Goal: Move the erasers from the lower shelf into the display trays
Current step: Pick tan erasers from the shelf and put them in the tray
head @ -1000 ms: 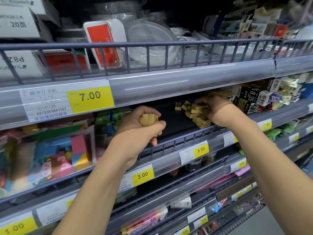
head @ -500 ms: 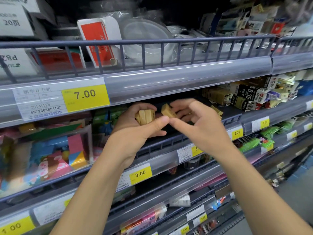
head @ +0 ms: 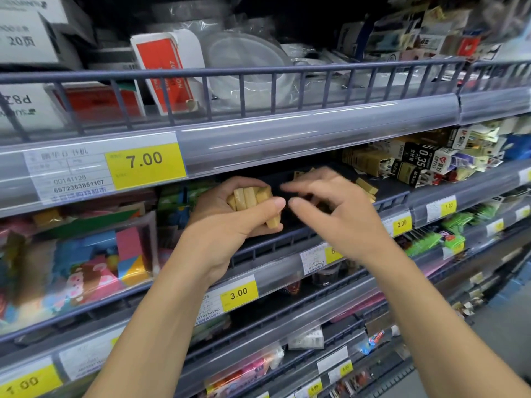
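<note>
The left hand [head: 230, 222] grips a bundle of small tan rectangular eraser blocks [head: 249, 199], thumb clamped across them, in front of the dark shelf [head: 287, 225]. The right hand [head: 339, 214] hovers beside it, fingers loosely curled, holding nothing visible. More loose tan erasers [head: 366, 186] lie on the shelf behind. They look light, firm and slightly grippy; pinching the long sides should suit.

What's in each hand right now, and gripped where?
Left hand grips a bundle of tan erasers around their middles, ends showing. Right hand holds nothing visible.
</note>
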A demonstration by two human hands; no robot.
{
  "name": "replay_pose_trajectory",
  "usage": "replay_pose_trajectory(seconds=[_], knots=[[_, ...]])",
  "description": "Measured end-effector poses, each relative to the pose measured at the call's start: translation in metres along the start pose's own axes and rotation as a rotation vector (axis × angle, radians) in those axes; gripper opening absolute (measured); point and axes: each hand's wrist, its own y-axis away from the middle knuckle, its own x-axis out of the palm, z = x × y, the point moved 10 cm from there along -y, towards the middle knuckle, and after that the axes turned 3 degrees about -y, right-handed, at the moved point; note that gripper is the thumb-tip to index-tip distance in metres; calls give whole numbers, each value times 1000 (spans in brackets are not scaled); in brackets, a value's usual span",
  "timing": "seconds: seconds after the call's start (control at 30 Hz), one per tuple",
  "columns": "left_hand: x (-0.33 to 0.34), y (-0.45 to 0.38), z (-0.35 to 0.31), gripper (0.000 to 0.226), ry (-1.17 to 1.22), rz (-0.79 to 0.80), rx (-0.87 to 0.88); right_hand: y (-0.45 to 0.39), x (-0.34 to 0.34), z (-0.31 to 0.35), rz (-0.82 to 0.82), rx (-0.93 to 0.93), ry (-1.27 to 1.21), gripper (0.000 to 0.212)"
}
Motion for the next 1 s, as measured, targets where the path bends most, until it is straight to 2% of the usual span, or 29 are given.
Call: replay_pose_trajectory(seconds=[0.07, 0.13, 0.3, 0.4, 0.57, 0.67, 0.77, 0.83, 0.9, 1.0], knots=[[-1, 0, 2, 21, -46, -16, -9, -16, -21, -25, -48, 106, 116, 25], [-3, -2, 3, 21, -72, -33, -10, -30, -34, -54, -4, 229, 317, 32], [-3, -4, 2, 30, -113, -24, 20, -50, -35, -104, 317, 439, 789, 48], [-3, -4, 1, 33, -134, -19, 31, -54, -27, -119, 447, 510, 886, 50], [-3, -3, -1, 30, -161, -20, 46, -55, -24, -126, 479, 522, 958, 57], [-5, -3, -2, 24, -189, -22, 63, -59, -26, -121, 427, 512, 931, 57], [-5, -4, -2, 23, -188, -21, 84, -57, -30, -108, 289, 480, 820, 53], [-5, -4, -4, 22, -175, -21, 107, -52, -33, -91, 155, 395, 605, 45], [-5, 0, -8, 19, -153, -19, 136, -38, -39, -72, 8, 346, 262, 35], [-3, 13, -17, 15, -133, 9, 198, -12, -36, -39, -86, 295, -42, 28]])
